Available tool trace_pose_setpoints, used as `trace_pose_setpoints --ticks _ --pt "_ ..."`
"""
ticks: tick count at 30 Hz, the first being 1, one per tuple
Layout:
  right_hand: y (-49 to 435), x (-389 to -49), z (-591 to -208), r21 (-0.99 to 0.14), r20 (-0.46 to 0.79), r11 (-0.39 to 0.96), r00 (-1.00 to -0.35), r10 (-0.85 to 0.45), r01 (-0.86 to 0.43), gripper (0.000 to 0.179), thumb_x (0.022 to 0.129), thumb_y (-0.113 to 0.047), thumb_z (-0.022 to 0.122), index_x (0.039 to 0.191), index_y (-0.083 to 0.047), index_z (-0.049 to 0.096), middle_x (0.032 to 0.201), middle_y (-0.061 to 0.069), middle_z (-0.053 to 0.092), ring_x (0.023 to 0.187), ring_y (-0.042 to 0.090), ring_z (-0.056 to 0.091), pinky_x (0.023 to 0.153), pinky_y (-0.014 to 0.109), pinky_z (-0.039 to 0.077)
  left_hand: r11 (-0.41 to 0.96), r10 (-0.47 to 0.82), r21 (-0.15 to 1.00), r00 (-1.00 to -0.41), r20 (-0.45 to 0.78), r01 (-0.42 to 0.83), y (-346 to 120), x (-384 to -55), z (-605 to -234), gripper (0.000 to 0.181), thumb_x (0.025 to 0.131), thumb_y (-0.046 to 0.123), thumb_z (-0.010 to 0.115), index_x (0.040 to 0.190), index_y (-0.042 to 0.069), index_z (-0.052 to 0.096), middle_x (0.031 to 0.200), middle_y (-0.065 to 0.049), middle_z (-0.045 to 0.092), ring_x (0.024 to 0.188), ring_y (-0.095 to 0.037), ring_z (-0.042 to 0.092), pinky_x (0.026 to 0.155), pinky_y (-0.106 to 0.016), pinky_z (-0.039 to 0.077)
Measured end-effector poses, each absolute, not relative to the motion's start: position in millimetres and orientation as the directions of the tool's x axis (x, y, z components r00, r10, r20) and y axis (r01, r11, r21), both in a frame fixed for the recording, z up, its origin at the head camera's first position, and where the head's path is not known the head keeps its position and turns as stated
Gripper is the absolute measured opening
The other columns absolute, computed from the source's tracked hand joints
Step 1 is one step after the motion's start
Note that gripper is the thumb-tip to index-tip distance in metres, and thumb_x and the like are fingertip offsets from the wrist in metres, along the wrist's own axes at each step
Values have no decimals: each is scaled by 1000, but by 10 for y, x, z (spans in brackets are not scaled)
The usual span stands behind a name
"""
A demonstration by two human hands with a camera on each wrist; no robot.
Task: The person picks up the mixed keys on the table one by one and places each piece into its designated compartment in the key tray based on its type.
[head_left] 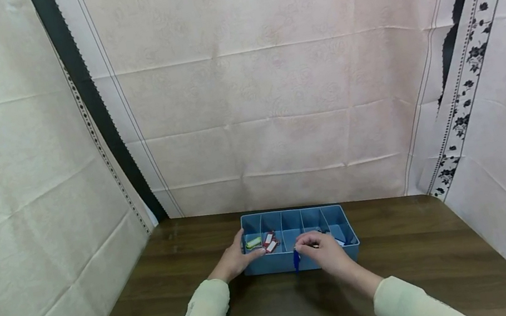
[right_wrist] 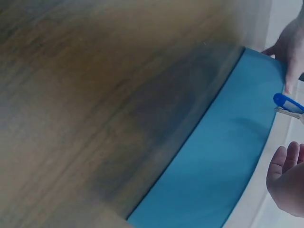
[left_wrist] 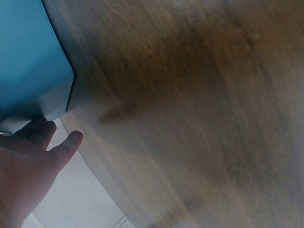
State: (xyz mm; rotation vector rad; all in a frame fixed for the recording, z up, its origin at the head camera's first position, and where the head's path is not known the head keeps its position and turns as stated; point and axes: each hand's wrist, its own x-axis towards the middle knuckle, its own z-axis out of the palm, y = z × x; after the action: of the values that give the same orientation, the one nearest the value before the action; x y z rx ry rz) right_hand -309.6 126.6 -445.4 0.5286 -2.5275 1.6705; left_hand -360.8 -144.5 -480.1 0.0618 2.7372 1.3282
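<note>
A blue divided box [head_left: 272, 265] stands on the table. My left hand [head_left: 234, 260] holds its left front corner, the thumb over the front rim and the fingers along the left end wall. Above the front rim, my right hand [head_left: 322, 250] pinches a key with a blue key tag [head_left: 296, 260], which hangs down before the front wall. In the right wrist view the blue tag [right_wrist: 286, 103] shows a pale label. Yellow-green tags [head_left: 253, 243] lie in the leftmost compartment, and red tags with white labels [head_left: 271, 244] in the one beside it.
The brown wooden table [head_left: 301, 313] runs up to a pale cloth [head_left: 272, 92] hung behind it. More cloths hang at both sides, the right one with a black floral border [head_left: 474, 57]. Small items [head_left: 340, 242] lie in the box's right end, partly hidden by my right hand.
</note>
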Motion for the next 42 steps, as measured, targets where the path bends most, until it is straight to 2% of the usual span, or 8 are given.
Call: trace_pose_setpoints --ticks 9,22,32,36,42 --pt "1347 -3178 -4272 -891 235 364 -962 -142 -271 9 95 -21 69 94 -14 75 119 3 67 111 23 60 91 42 53 622 82 783 -994 -71 -5 -1443 -3603 -4791 104 85 57 71 160 15 11 155 -25 31 136 -47 36 105 -67 32" --pt "1602 -3436 -4057 -876 280 397 -959 -48 -276 21 96 -23 68 102 -5 74 120 8 66 103 21 58 84 33 48 615 83 788 -994 -75 -8 -1450 -3573 -4776 104 86 57 70 160 16 10 156 -24 30 138 -46 33 106 -67 30" --pt "1820 -3601 -3978 -881 253 426 -966 55 -207 30 98 -28 64 113 -3 72 117 11 64 102 25 55 86 36 47 611 83 792 -994 -78 -11 -1453 -3606 -4798 105 85 58 71 160 16 11 156 -23 31 137 -45 35 106 -67 30" --pt "1900 -3660 -3979 -878 261 437 -961 88 -198 30 99 -27 63 113 -2 71 119 15 65 106 28 57 90 40 48 603 86 797 -993 -76 -9 -1454 -3607 -4805 107 83 61 71 160 18 11 155 -22 31 137 -44 36 107 -66 31" --pt "2030 -3725 -4024 -856 283 483 -949 140 -184 31 99 -28 61 111 -1 71 118 17 66 108 29 60 90 42 50 603 85 797 -994 -70 -5 -1440 -3600 -4807 102 86 56 70 160 18 11 156 -22 31 137 -44 35 107 -66 30"
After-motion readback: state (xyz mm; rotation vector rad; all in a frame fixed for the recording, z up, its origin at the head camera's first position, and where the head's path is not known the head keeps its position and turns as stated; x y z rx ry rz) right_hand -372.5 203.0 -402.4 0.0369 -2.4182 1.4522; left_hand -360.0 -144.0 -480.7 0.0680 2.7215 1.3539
